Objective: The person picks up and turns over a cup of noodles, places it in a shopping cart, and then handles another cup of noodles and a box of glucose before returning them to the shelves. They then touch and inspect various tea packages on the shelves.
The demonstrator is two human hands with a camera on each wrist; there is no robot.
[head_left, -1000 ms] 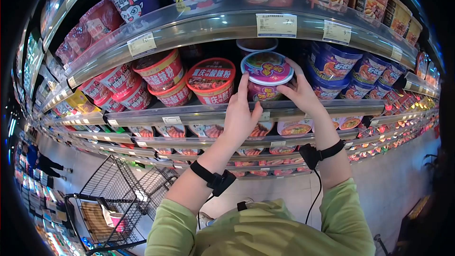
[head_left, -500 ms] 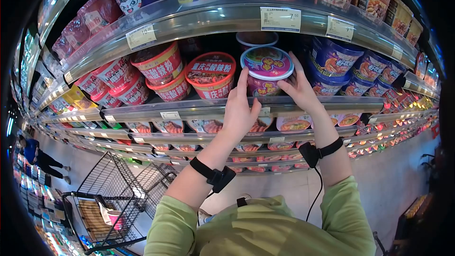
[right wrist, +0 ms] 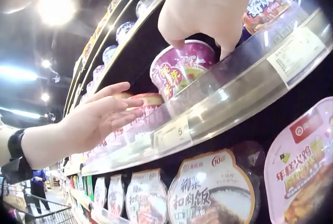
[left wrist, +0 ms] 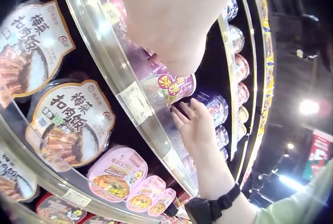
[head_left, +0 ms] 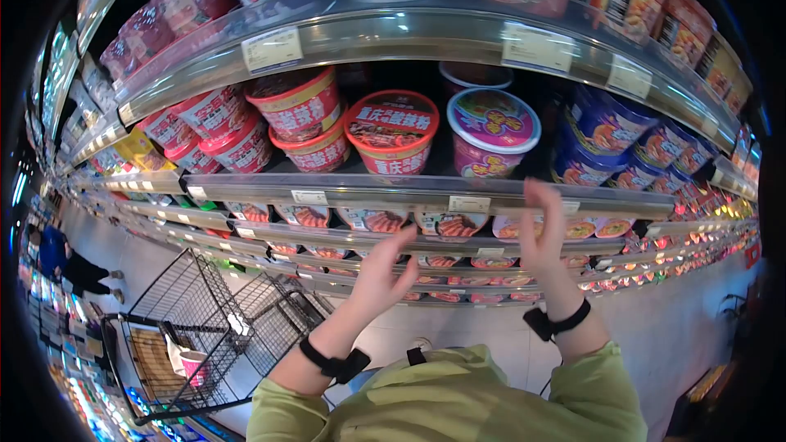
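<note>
A purple noodle tub [head_left: 494,133] with a white-rimmed lid stands upright on the shelf, between a red tub [head_left: 393,131] and stacked blue tubs [head_left: 602,135]. In front of the shelf and lower, the left hand [head_left: 381,274] is held with its fingers loosely extended, nothing in them. The right hand [head_left: 544,225] is raised below and right of the purple tub, also empty, its fingers slightly bent. From the right wrist view, the right hand [right wrist: 208,10] overlaps the top of the purple tub [right wrist: 182,67]; the head view shows them apart.
A shelf edge [head_left: 426,188] with price tags runs below the tubs, and another shelf [head_left: 368,29] hangs above. Packed meals [head_left: 450,223] fill the shelf underneath. A wire cart [head_left: 176,336] holding a pink cup [head_left: 193,367] stands at lower left; a person [head_left: 74,266] is beyond it.
Both hands have let go of the purple tub and drawn back and down from it. The tub remains on the shelf. The head view has shifted slightly, moving the shelf contents to the right.
</note>
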